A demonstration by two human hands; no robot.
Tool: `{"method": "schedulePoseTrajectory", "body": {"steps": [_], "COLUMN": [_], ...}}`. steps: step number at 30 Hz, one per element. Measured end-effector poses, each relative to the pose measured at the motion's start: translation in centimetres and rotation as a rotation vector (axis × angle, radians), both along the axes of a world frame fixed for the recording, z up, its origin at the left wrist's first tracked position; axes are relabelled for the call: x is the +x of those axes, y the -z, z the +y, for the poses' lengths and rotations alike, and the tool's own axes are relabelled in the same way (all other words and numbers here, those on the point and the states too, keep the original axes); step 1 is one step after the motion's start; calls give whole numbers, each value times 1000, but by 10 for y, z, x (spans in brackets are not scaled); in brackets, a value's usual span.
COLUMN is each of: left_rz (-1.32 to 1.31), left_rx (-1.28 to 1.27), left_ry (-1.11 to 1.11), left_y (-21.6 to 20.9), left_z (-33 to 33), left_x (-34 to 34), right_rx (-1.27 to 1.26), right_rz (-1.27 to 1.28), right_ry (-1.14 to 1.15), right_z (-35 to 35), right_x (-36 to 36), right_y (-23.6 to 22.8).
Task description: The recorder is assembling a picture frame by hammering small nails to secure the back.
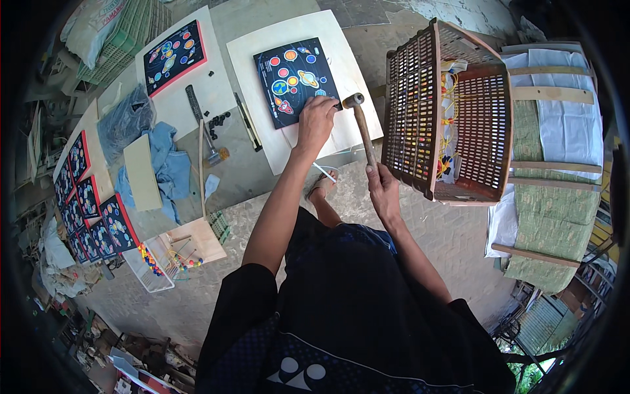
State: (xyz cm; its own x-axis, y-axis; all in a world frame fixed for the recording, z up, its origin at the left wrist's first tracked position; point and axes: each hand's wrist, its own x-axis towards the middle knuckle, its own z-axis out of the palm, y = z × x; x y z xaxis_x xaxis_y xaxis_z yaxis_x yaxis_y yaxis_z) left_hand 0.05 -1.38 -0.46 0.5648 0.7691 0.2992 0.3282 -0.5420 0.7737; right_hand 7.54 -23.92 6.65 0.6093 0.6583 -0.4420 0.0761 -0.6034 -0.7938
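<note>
A dark board printed with planets and rockets (pixel 307 78) lies on a pale wooden sheet (pixel 244 56) in front of me. My left hand (pixel 317 120) rests on its lower right corner, fingertips pinched on a small black piece (pixel 338 105) at the edge. In my right hand (pixel 382 190) is a hammer (pixel 365 134), gripped near the end of its wooden handle. The hammer's head hovers right beside my left fingertips. Whether it touches the black piece I cannot tell.
A brown plastic crate (pixel 410 115) of colourful parts stands close on the right. Leftward lie another hammer (pixel 213 152), several small black pieces (pixel 215 123), a second planet board (pixel 174 58), a blue cloth (pixel 167 157) and several finished-looking boards (pixel 113 223).
</note>
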Motion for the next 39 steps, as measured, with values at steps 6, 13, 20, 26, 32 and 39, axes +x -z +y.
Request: {"method": "schedulePoseTrajectory", "body": {"steps": [6, 13, 20, 26, 32, 39], "left_rz": [-3, -5, 44, 168, 160, 131], "left_rx": [33, -44, -33, -78, -107, -152], "left_ry": [-74, -98, -120, -85, -60, -35], "left_y": [2, -2, -5, -13, -10, -15], "left_z": [-6, -3, -3, -4, -2, -4], "left_x": [2, 4, 7, 13, 10, 8], "right_rx": [-3, -1, 1, -7, -22, -64], "right_rz": [-56, -141, -125, -141, -160, -188], "right_ry": [-23, -55, -39, -21, -58, -92], "right_z": [1, 4, 5, 3, 3, 8], "right_x": [4, 3, 3, 5, 7, 9], "right_y": [1, -2, 4, 5, 5, -2]}}
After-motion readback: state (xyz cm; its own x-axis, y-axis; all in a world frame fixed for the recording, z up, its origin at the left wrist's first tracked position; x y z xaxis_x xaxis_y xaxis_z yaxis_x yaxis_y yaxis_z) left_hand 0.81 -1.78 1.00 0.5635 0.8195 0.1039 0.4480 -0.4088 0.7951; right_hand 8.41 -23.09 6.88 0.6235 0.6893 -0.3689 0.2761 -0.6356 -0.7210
